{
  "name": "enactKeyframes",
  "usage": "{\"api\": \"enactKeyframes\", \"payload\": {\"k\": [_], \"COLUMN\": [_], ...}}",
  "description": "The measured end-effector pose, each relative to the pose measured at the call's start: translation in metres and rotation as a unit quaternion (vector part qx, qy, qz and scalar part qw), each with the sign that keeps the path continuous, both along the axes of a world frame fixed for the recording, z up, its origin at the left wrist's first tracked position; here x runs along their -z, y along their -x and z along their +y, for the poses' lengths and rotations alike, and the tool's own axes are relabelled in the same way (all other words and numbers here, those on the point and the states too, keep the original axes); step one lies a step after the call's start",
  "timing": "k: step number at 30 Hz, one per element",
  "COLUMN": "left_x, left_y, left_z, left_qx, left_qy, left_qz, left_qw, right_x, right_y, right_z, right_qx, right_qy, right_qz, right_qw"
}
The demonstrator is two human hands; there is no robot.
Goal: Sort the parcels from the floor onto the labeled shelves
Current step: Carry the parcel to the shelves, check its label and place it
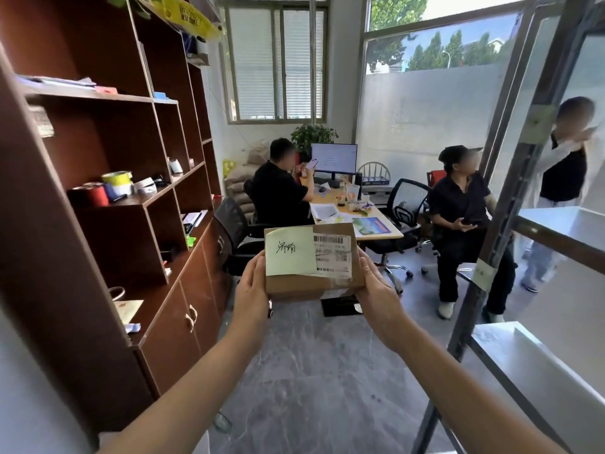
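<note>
A brown cardboard parcel (312, 285) is held up in front of me at chest height, its top tilted toward the camera. A pale yellow note with handwriting and a white shipping label with barcodes cover its top. My left hand (252, 291) grips its left side and my right hand (376, 290) grips its right side. The grey metal shelf rack (501, 224) stands at the right, with paper labels taped on its upright and white shelf boards (537, 365).
A tall brown cabinet (108, 198) with tape rolls and papers fills the left. Ahead, two seated people and office chairs surround a desk (376, 229) with a monitor. A third person stands behind the rack at far right. Grey tiled floor (311, 381) lies below.
</note>
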State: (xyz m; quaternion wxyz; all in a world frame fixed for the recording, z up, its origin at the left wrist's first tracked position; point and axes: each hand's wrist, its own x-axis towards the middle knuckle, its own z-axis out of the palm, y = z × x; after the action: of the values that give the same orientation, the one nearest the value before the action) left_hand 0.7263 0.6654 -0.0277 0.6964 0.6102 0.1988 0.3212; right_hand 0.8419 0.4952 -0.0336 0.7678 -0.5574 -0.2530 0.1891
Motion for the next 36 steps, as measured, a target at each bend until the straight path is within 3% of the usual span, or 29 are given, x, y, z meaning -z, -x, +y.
{"api": "enactKeyframes", "payload": {"k": [22,36], "left_x": [0.013,0.039], "left_y": [-0.114,-0.206], "left_z": [0.178,0.185], "left_qx": [0.07,0.176], "left_qy": [-0.004,0.007], "left_qz": [0.021,0.021], "left_qw": [0.997,0.984], "right_x": [0.009,0.026], "right_y": [-0.084,-0.139], "right_z": [0.16,0.155], "right_qx": [0.081,0.21], "right_qy": [0.015,0.058], "right_qz": [-0.001,0.005], "right_qw": [0.997,0.976]}}
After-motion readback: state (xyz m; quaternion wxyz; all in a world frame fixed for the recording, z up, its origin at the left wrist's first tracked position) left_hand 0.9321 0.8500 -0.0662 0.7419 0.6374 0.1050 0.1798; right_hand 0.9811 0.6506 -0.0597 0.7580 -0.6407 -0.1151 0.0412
